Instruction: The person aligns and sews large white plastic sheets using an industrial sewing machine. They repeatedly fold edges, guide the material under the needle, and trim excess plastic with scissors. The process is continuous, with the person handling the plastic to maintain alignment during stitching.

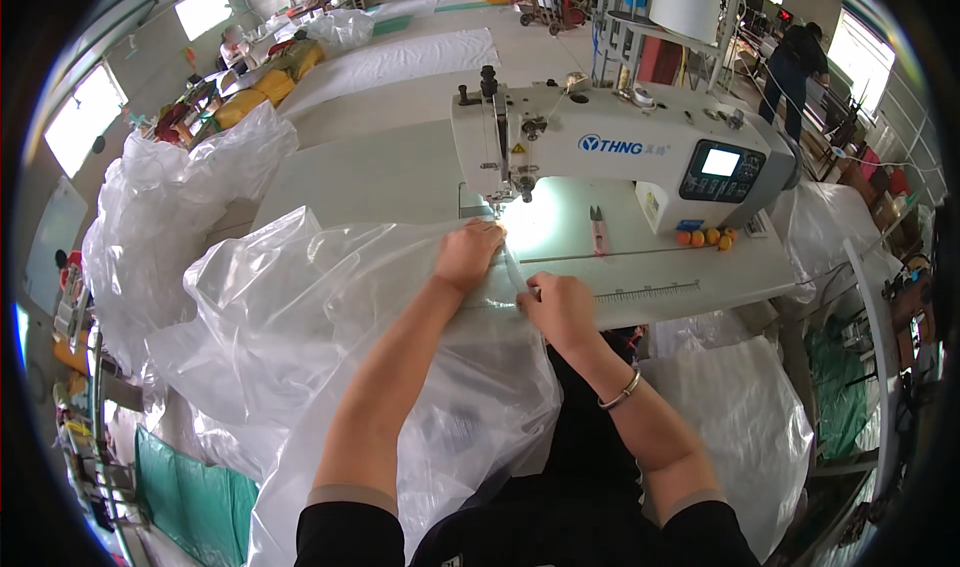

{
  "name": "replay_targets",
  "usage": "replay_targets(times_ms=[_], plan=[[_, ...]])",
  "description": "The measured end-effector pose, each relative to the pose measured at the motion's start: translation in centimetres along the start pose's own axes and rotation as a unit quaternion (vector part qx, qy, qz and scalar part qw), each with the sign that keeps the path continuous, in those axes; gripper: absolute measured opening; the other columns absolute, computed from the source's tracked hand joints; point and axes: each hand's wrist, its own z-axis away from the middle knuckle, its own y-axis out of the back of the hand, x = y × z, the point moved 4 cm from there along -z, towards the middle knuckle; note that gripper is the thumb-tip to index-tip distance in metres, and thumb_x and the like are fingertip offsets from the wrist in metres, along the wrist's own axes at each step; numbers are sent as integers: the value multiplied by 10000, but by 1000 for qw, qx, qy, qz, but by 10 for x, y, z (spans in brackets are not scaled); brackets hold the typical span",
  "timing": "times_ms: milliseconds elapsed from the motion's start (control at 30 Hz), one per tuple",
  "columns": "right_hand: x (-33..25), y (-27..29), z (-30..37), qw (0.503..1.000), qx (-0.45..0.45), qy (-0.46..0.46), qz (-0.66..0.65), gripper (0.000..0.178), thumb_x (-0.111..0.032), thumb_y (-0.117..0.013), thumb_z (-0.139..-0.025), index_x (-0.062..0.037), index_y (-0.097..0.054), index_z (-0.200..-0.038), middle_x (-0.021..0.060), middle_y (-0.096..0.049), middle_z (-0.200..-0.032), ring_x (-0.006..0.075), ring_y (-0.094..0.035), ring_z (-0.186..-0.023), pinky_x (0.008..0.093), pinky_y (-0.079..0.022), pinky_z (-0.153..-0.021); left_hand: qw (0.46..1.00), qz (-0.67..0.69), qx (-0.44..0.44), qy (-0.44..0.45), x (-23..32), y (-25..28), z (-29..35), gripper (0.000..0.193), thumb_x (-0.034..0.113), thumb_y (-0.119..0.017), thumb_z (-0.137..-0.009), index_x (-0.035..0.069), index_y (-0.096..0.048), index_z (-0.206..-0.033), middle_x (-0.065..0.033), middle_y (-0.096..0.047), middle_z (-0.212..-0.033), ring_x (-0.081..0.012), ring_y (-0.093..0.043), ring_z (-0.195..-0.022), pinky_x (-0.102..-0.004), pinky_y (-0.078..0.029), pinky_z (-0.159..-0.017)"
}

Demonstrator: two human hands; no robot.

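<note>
clear plastic sheeting (300, 287) drapes over the surface (350, 172) and its near edge. the left hand (465, 255) presses the sheeting near the needle of the sewing machine (600, 127); i cannot tell whether its fingers grip. a narrow pale strip (514, 267) is pinched in the right hand (560, 309). pink-handled snips (599, 233) lie beyond.
</note>
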Motion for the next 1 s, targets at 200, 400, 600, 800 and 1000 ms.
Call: replay_targets(times_ms=[200, 400, 600, 800, 1000], plan=[[-31, -28, 8, 974, 22, 77, 212, 63, -79, -641, -751, -57, -616, -804, 95, -600, -820, 270, -651, -728, 346, -546, -599, 998, -42, -36, -30, 11, 5, -10, 85, 150, -553, -834, 107, -612, -877, -25, -655, -919, -232, -627, -940, -408, -533, -708], [-39, -29, 14, 973, -29, 122, 193, 134, -26, -614, -742, -25, -588, -873, 116, -571, -900, 262, -637, -760, 341, -547, -604, 998, -46, -34, -22, 2, -2, -5, 100, 164, -558, -824, 85, -606, -861, -41, -646, -917, -256, -616, -968, -423, -535, -746], [-35, -28, 23, 984, -31, 103, 144, 170, -46, -601, -770, 17, -613, -927, 118, -575, -878, 258, -659, -697, 322, -551, -608, 1000, 3, -17, -22, 2, 0, 9, 295, 328, -598, -873, 57, -654, -974, -66, -644, -1076, -262, -596, -1055, -407, -530, -822], [-40, -26, 18, 990, -57, 85, 93, 235, -30, -608, -759, 40, -601, -984, 148, -603, -822, 307, -655, -638, 375, -529, -575, 997, 37, -68, 15, 3, 11, 2, 305, 331, -667, -827, 56, -652, -959, -51, -615, -1076, -263, -593, -1030, -417, -520, -794], [-36, -31, 2, 988, -36, 100, 108, 92, -68, -630, -742, -26, -613, -822, 112, -625, -742, 261, -672, -626, 336, -535, -546, 993, 49, -96, 50, -7, 12, -11, 295, 296, -678, -819, 36, -626, -949, -65, -583, -1056, -275, -584, -1030, -425, -509, -819]])
